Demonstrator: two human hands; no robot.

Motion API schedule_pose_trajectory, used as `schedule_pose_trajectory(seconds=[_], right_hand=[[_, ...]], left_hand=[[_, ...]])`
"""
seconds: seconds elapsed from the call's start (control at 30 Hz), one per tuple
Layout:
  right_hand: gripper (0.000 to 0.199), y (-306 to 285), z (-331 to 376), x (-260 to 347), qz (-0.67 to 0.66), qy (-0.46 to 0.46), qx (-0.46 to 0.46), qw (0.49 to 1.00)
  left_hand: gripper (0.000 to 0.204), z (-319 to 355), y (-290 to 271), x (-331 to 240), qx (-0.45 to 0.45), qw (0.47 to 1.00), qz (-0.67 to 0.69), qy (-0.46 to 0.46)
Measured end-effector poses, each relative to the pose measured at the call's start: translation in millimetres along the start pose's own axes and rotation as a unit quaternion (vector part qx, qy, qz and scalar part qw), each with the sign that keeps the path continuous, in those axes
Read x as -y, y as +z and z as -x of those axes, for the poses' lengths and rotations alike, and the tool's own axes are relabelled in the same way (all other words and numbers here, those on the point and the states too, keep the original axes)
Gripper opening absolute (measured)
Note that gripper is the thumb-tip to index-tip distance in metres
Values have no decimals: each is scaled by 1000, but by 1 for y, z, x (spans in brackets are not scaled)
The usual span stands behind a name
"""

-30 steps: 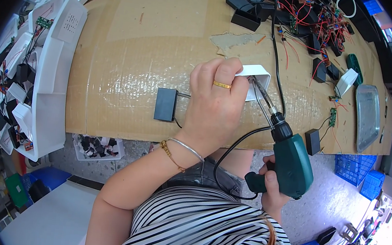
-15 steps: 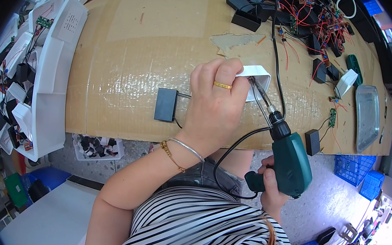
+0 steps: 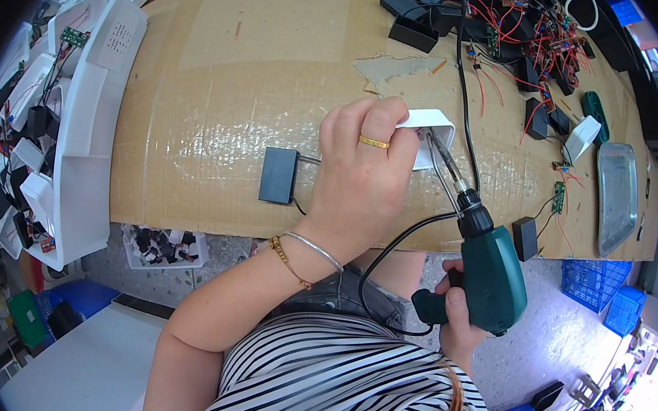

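Note:
My left hand (image 3: 366,157) is closed on a small white plastic housing (image 3: 444,124), held at the middle of the table with its open side facing right. My right hand (image 3: 462,316) grips a green pistol-shaped soldering gun (image 3: 492,275) near the table's front edge. Its metal tip and thin feed tube point up-left into the mouth of the housing. Whether the tip touches anything inside is hidden. A black box (image 3: 278,175) lies just left of my left hand, and its thin black wires run under that hand.
Cardboard (image 3: 194,111) covers the table. At the left stands a white bin (image 3: 99,101) of parts. Black boxes and red-wired circuit boards (image 3: 523,33) pile up at the far right, near a metal tray (image 3: 616,200). The gun's black cable (image 3: 468,100) crosses the table.
The soldering gun has shifted slightly right and down, its tip drawn back a little within the housing's mouth. My left hand and the housing stay in place.

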State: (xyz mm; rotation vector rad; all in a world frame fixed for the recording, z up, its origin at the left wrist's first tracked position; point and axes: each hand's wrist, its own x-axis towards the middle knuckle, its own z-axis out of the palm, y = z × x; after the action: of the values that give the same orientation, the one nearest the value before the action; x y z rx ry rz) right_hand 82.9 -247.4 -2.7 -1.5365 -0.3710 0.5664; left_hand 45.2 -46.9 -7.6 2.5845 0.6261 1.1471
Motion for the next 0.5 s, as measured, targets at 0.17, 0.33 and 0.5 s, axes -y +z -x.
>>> schedule_pose_trajectory(seconds=[0.17,0.33,0.5], right_hand=[[53,5,8,5,22,-1,-41,999],[58,0,15,8,-2,-25,-61,998],[57,1,14,11,-8,-25,-62,998]], left_hand=[[13,2,2,1,0,1000,-1,4],[12,2,2,1,1,1000,2,6],[14,2,3,1,1,1000,-1,9]])
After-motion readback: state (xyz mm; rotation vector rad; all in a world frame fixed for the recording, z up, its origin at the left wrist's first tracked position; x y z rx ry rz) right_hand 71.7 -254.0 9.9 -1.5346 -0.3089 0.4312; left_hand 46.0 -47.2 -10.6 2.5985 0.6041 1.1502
